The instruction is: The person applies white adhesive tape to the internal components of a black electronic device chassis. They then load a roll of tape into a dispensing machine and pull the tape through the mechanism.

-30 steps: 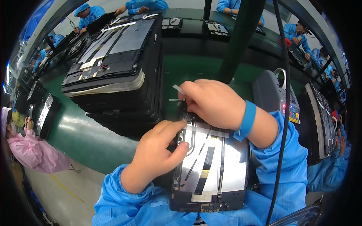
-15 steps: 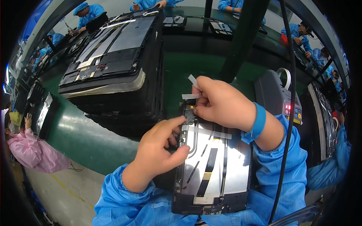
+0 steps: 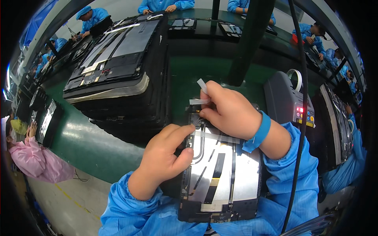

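A slim black electronic device [image 3: 246, 177], perhaps an opened tablet, leans upright-ish against my front, its silver inner plate and dark flat cables showing. My right hand [image 3: 230, 112] is at its top edge, with thumb and fingers pinched on short strips of whitish tape [image 3: 202, 85]. A second strip end [image 3: 198, 102] lies across the device's upper left corner. Beside that corner is my left hand [image 3: 164, 157]; its index fingertip touches near the thin wires, and the thumb is spread apart along the left edge. Another clear strip of tape [image 3: 216, 136] crosses the plate below my fingers.
A tall stack of similar devices [image 3: 114, 59] stands at left on the green table [image 3: 90, 141]. To the right sit a grey tape dispenser [image 3: 285, 98] with a lit red display and another stack [image 3: 334, 126]. A black cable [image 3: 301, 129] hangs on the right. Co-workers sit around.
The view has shifted slightly. My right hand has moved a little lower over the device's top, and my left thumb has drawn back slightly to the left.
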`<state>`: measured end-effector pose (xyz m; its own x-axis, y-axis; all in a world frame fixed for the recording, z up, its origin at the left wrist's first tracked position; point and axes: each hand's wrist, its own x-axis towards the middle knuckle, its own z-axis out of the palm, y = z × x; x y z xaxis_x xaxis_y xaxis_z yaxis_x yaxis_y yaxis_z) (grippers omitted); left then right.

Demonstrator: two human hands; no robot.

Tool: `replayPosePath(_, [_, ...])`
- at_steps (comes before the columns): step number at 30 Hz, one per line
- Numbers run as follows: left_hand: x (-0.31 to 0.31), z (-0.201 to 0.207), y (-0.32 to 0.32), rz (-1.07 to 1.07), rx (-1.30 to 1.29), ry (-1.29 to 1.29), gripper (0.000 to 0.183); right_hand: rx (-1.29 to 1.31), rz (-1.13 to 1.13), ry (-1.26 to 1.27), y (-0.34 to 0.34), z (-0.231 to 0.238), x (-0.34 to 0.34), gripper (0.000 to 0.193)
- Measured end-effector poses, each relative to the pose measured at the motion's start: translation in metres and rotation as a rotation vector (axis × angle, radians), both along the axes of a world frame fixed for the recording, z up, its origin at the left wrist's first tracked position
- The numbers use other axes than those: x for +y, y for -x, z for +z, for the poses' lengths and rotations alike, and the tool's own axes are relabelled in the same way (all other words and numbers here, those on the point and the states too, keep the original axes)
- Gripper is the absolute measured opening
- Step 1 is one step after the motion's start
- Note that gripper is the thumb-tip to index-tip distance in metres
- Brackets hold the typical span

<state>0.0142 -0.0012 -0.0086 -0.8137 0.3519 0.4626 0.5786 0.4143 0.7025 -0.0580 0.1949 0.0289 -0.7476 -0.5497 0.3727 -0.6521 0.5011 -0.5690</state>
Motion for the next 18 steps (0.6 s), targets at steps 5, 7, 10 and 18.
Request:
replayPosePath(5, [0.001, 0.0, 0.0, -0.005, -0.001, -0.002, 0.04, -0.031, -0.053, -0.032, -0.003, 0.002, -0.003, 0.026])
replayPosePath(7, [0.001, 0.0, -0.001, 0.009, -0.026, -0.004, 0.04, -0.045, -0.076, -0.057, -0.004, 0.004, -0.006, 0.025])
replayPosePath(10, [0.0, 0.003, -0.002, -0.008, -0.079, 0.005, 0.045, -0.08, -0.097, -0.077, -0.005, 0.007, -0.009, 0.024])
replayPosePath(18, [0.004, 0.022, 0.002, -0.041, -0.108, 0.23, 0.052, -0.276, -0.041, -0.074, -0.005, 0.016, -0.005, 0.023])
